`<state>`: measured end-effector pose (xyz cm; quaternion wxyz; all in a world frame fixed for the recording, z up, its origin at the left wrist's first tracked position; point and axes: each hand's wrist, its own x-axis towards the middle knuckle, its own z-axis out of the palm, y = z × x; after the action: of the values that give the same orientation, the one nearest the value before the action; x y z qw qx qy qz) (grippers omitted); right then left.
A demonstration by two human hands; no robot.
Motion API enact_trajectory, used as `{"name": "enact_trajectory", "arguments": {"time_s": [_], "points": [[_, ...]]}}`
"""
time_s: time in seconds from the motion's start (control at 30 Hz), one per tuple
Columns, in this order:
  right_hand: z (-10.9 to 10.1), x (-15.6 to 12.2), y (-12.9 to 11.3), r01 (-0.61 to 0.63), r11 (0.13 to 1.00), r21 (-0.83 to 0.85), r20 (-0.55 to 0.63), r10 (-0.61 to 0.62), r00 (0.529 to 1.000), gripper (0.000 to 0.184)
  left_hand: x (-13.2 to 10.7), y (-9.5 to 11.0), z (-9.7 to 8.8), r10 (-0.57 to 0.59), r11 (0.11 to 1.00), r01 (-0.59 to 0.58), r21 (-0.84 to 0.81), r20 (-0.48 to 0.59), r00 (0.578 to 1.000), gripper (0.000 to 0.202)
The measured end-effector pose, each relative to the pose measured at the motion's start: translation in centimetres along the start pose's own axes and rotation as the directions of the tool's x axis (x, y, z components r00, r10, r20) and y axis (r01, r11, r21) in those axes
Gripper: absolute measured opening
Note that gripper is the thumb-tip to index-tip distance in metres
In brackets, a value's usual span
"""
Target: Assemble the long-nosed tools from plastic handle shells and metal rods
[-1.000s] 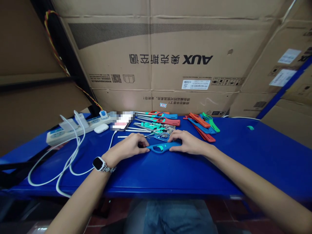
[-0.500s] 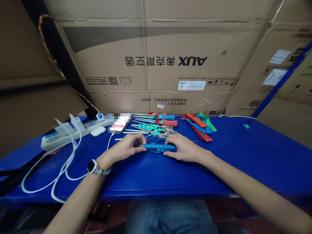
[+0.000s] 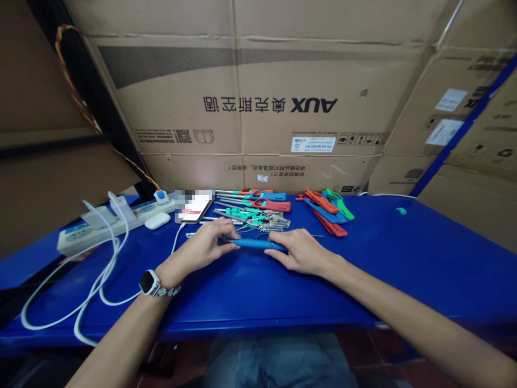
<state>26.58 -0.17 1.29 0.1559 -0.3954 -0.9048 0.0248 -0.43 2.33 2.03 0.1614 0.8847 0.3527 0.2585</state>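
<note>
Held level between both hands is a blue long-necked lighter [image 3: 255,244], edge-on to me just above the blue table [image 3: 258,302]. My left hand [image 3: 208,245] is closed on its metal-neck end; the fingers cover most of the neck. The handle end sits in the closed fingers of my right hand [image 3: 299,249]. Right behind the hands lie green inner lighter parts [image 3: 236,212] with clear fuel tanks and thin wires. Farther back is a row of lighters with red and blue handles [image 3: 270,206], their metal necks pointing left.
Loose orange, blue, red and green handle shells [image 3: 329,210] are piled at right rear. A phone [image 3: 197,207], white earbud case [image 3: 157,221] and power strip [image 3: 121,217] with white cables [image 3: 105,277] occupy the left. A cardboard wall [image 3: 258,70] closes off the back.
The blue lighter has turned in my hands, so its trigger loop shows less and its narrow edge faces me. Both hands keep their hold; the view has shifted slightly.
</note>
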Motion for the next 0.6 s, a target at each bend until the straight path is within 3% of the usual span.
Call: {"name": "enact_trajectory", "arguments": {"time_s": [0.43, 0.5, 0.57, 0.6], "points": [[0.3, 0.2, -1.5, -0.149, 0.972, -0.18, 0.038, 0.158, 0.987, 0.041, 0.2, 0.3, -0.1, 0.143, 0.951, -0.139, 0.274, 0.007, 0.99, 0.014], [0.3, 0.2, -1.4, -0.186, 0.979, -0.085, -0.019, 0.185, 0.983, 0.038, 0.4, 0.9, -0.2, 0.167, 0.927, -0.135, 0.35, -0.064, 0.984, 0.014], [0.4, 0.2, -1.1, -0.235, 0.964, 0.123, -0.087, 0.247, 0.965, 0.04, 0.8, 1.7, -0.3, 0.181, 0.912, -0.077, 0.403, -0.228, 0.957, 0.017], [0.5, 0.3, -0.9, -0.259, 0.931, 0.256, -0.102, 0.293, 0.951, 0.043, 1.1, 2.1, -0.3, 0.172, 0.918, -0.024, 0.396, -0.344, 0.923, 0.018]]}}
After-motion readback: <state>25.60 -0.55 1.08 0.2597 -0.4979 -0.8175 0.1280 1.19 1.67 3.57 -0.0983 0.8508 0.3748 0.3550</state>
